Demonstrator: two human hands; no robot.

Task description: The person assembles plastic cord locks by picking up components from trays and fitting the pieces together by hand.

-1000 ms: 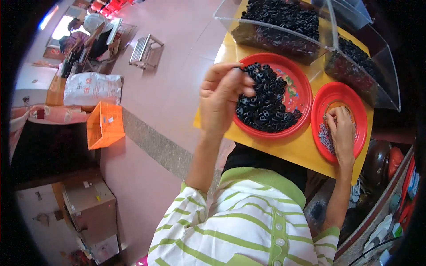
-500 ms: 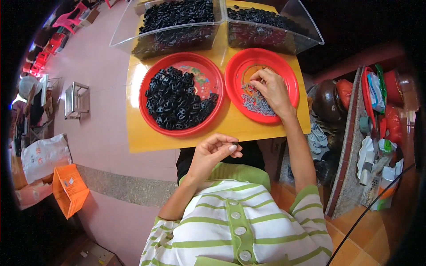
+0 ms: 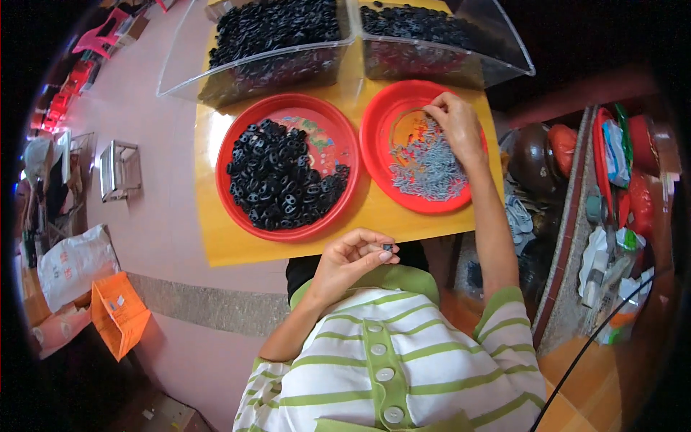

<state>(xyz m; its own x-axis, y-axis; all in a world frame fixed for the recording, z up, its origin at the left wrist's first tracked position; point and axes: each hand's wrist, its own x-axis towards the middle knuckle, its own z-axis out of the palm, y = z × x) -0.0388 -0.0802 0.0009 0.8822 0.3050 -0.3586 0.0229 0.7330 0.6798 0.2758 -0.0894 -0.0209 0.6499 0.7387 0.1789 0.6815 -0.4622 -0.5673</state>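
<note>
My left hand (image 3: 353,261) is in front of the table's near edge, closed in a pinch on a small black plastic piece (image 3: 388,248). Over the far right part of the right red plate (image 3: 370,137), my right hand (image 3: 455,128) has its thumb and fingers pressed together; whatever is between the tips is too small to make out. Below that hand lies a heap of small grey screw-like pieces (image 3: 430,173). The left red plate (image 3: 224,201) carries a pile of black plastic pieces with holes (image 3: 277,176).
Two clear plastic bins full of black pieces, a left bin (image 3: 259,66) and a right bin (image 3: 446,59), stand at the back of the yellow table (image 3: 216,241). A metal stool (image 3: 119,171) and an orange container (image 3: 119,315) are on the floor at left. Shelved goods (image 3: 612,209) line the right.
My right hand has moved toward the far side of the right plate, uncovering more of the grey heap. The left hand keeps its pinch on the black piece. The view has shifted slightly.
</note>
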